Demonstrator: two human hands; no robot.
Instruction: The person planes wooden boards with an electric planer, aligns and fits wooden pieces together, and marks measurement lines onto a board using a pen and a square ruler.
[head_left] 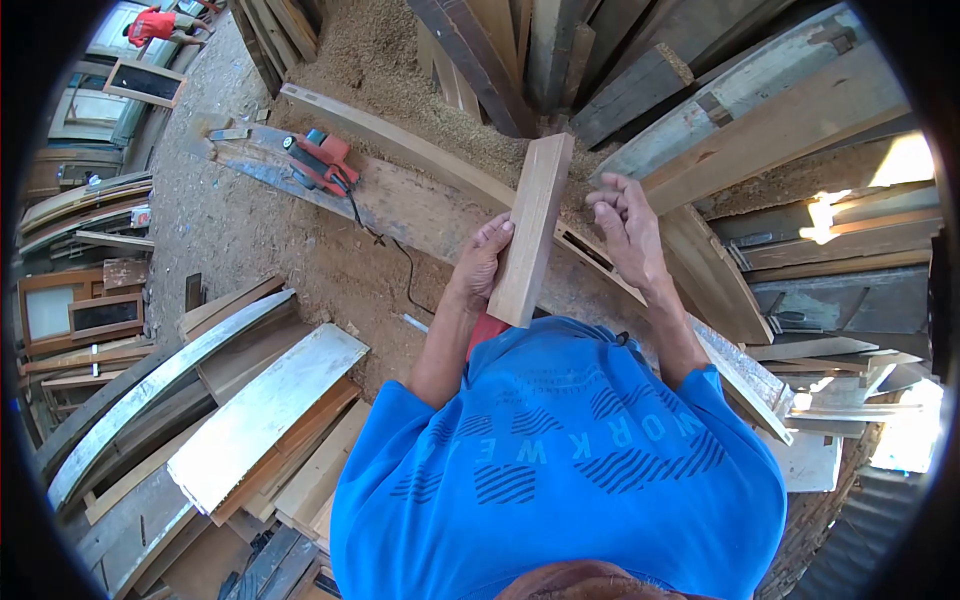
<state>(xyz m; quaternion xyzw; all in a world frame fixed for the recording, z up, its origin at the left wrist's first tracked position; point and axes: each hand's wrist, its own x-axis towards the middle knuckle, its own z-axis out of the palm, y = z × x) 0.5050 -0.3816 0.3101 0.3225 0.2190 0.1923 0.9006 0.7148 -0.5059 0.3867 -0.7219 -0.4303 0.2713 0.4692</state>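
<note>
A short, pale-brown rectangular wooden board point(533, 235) was held up, tilted, in front of the person's chest, above the long, worn brown plank surface point(415, 212). The left hand point(482, 258) was clamped on the board's left edge, near its middle. The right hand point(630, 235) was raised just beside the board's other side, apart from it, fingers loosely bent and gripping nothing. Beneath that hand ran a long, light-brown wooden beam point(420, 145) with a dark slot, lying along the surface's far edge. Toward the surface's left end sat a red-and-black electric planer point(322, 160), its thin black cord point(410, 275) trailing over the near edge. Beyond the far edge lay tan wood shavings point(385, 95). Left of the person, a white-faced flat board point(270, 410) topped stacked timber. Well apart, toward the upper left, was a co-worker in a red shirt point(153, 27).
</note>
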